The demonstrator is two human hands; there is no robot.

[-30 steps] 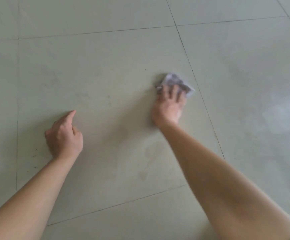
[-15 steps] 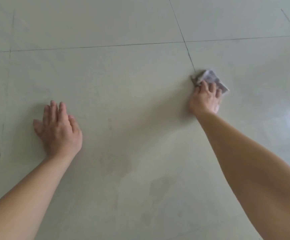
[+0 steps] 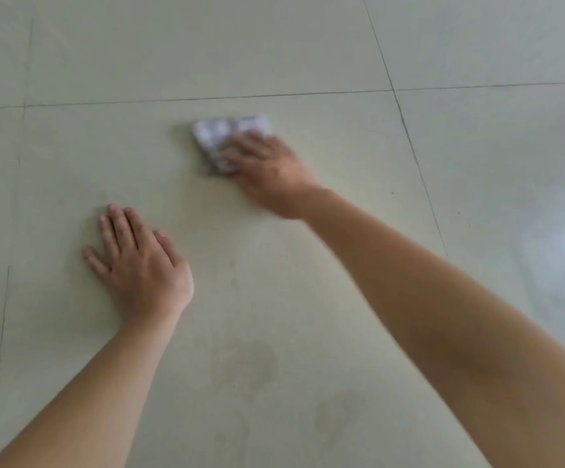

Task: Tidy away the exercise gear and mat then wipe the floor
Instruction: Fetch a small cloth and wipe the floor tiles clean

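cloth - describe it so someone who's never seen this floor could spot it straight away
Start from the pale tiled floor: on the large tile just left of where two dark grout lines cross, the right hand reaches forward. Under its fingers lies the cloth, a small crumpled white-and-grey wad. It is the only loose thing in view; the left hand lies flat on bare tile.

There are two hands, the left hand (image 3: 139, 265) and the right hand (image 3: 271, 170); two bare forearms (image 3: 443, 315); one crumpled cloth (image 3: 220, 136); one floor (image 3: 308, 265), crossed by three grout lines (image 3: 206, 98), one running across and two running away; these mark out six tiles (image 3: 206, 45), each seen in part; one patch of glare (image 3: 561, 251); the faint smudges (image 3: 250, 373) are too vague to count.
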